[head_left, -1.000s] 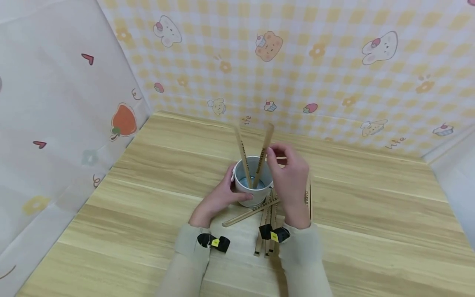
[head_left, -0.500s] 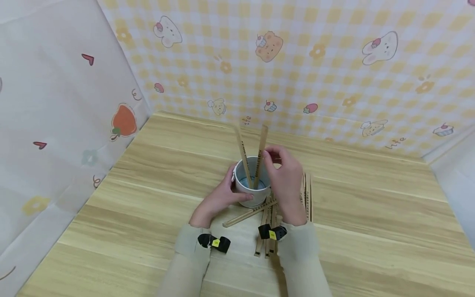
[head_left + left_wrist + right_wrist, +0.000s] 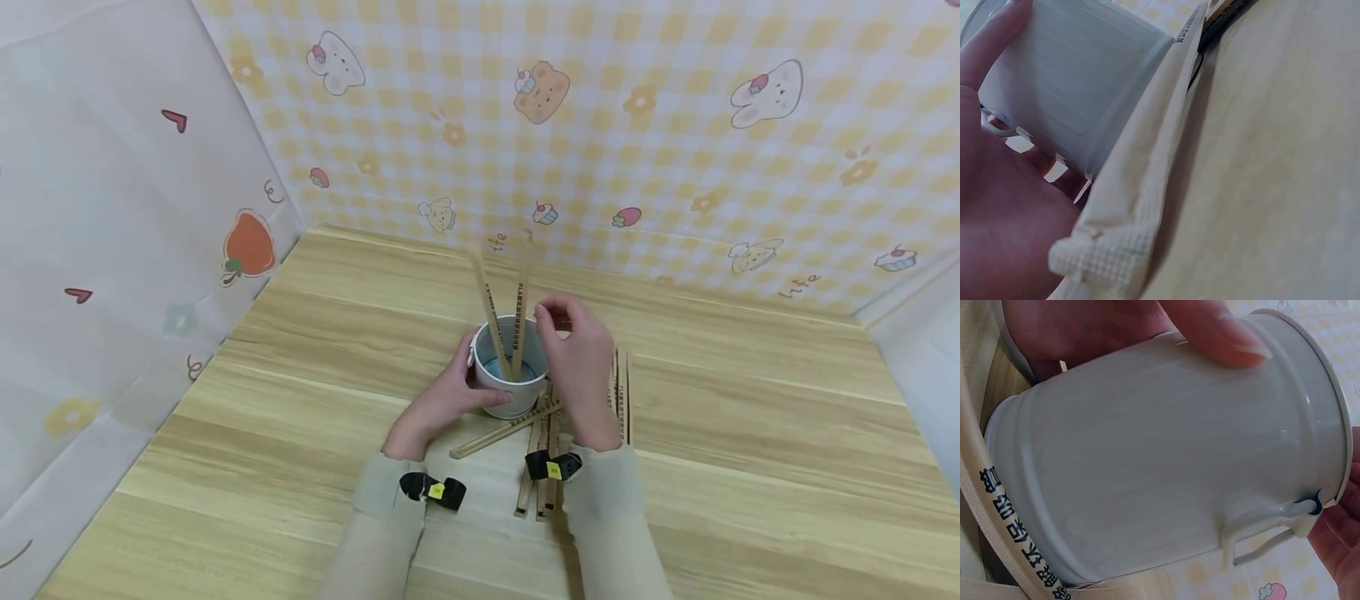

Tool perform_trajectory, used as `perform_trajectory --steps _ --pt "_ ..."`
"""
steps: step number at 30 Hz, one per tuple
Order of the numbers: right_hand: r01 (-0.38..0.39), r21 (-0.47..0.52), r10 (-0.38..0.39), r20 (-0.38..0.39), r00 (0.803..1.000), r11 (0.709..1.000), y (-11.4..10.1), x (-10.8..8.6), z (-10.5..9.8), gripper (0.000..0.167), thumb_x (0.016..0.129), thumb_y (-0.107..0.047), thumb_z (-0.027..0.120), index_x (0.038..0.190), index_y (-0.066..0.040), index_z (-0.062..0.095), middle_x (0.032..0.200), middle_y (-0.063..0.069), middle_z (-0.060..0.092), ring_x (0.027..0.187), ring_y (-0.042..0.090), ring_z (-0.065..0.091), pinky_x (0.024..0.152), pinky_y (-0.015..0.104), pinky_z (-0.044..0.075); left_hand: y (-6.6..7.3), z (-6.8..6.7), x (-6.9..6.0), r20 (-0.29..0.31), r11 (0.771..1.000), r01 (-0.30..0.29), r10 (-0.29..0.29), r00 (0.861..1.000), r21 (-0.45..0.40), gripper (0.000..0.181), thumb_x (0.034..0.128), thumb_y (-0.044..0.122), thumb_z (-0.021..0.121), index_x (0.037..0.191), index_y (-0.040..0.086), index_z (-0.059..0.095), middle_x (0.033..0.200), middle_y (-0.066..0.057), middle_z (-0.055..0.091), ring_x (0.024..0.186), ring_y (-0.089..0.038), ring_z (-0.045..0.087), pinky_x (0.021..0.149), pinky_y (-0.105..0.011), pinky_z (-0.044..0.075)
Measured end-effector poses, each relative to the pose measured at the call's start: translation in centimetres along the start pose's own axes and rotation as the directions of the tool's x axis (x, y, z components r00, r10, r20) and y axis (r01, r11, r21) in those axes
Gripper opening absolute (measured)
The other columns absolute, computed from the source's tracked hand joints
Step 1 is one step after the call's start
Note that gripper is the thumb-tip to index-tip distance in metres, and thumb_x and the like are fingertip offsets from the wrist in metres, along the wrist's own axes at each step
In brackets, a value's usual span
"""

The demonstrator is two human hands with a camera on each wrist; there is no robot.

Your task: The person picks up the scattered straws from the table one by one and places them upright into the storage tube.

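The left hand [image 3: 444, 395] grips a white bucket [image 3: 1147, 462] on the table [image 3: 262, 417]; two wrapped straws [image 3: 494, 321] lean inside. The right hand [image 3: 581, 357], fingers loosely curled, is beside it; further straws [image 3: 482, 441] lie nearby.

upright white bucket [image 3: 1135, 456], two wrapped straws [image 3: 519, 321] leaning inside

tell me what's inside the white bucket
Two printed, wrapped straws lean inside the white bucket, and part of its bluish bottom shows beside them. The near wall covers the straws' lower tips and the nearest part of the bottom.
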State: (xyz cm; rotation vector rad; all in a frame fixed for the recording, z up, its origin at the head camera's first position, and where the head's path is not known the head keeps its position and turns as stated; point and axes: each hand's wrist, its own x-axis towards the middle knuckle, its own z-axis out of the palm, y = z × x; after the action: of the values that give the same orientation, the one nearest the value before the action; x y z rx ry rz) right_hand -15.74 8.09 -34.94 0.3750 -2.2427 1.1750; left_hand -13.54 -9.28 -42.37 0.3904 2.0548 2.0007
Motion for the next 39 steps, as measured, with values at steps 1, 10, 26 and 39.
perform_trajectory --steps 1,10,26,39 --pt "-0.005 0.001 0.005 0.001 1.000 1.000 0.1 0.0 0.0 0.014 0.086 -0.020 0.059 0.089 -0.007 0.063 0.082 0.001 0.065 0.071 0.014 0.060 0.065 0.028 0.051 0.0 0.0 0.0 -0.001 1.000 0.001 -0.001 1.000 -0.001 0.095 0.0651 0.020 0.079 0.136 0.035 0.018 0.134 0.002 0.032 0.122 -0.022 0.034 0.099 -0.040 0.030" --pt "-0.062 -0.005 0.062 -0.008 0.998 0.998 0.5 -0.3 -0.8 0.015 0.085 -0.019 0.059 0.089 -0.006 0.063 0.080 0.002 0.064 0.071 0.013 0.059 0.066 0.028 0.050 1.0 0.0 -0.4 0.026 1.000 0.005 -0.005 1.000 -0.021 0.095 0.0674 0.015 0.077 0.138 0.028 0.016 0.136 -0.004 0.029 0.124 -0.027 0.031 0.100 -0.043 0.028" --pt "-0.301 -0.141 0.300 -0.035 0.953 0.943 4.3 -1.8 -4.4 0.020 0.086 -0.024 0.058 0.094 -0.007 0.063 0.085 0.004 0.063 0.075 0.016 0.059 0.069 0.031 0.049 3.0 0.3 -1.0 0.036 0.998 0.033 -0.031 0.999 -0.051 0.093 0.0685 0.006 0.075 0.138 0.025 0.016 0.136 -0.010 0.028 0.123 -0.030 0.030 0.100 -0.042 0.028" --pt "-0.515 -0.359 0.611 0.244 0.753 0.779 7.4 -2.7 -7.2 0.048 0.087 -0.029 0.052 0.125 0.001 0.047 0.116 0.021 0.048 0.102 0.034 0.048 0.080 0.047 0.041 3.2 0.4 -1.1 0.034 0.998 0.038 -0.036 0.999 -0.059 0.092 0.0691 0.006 0.074 0.138 0.025 0.016 0.135 -0.009 0.028 0.124 -0.031 0.030 0.100 -0.041 0.029"
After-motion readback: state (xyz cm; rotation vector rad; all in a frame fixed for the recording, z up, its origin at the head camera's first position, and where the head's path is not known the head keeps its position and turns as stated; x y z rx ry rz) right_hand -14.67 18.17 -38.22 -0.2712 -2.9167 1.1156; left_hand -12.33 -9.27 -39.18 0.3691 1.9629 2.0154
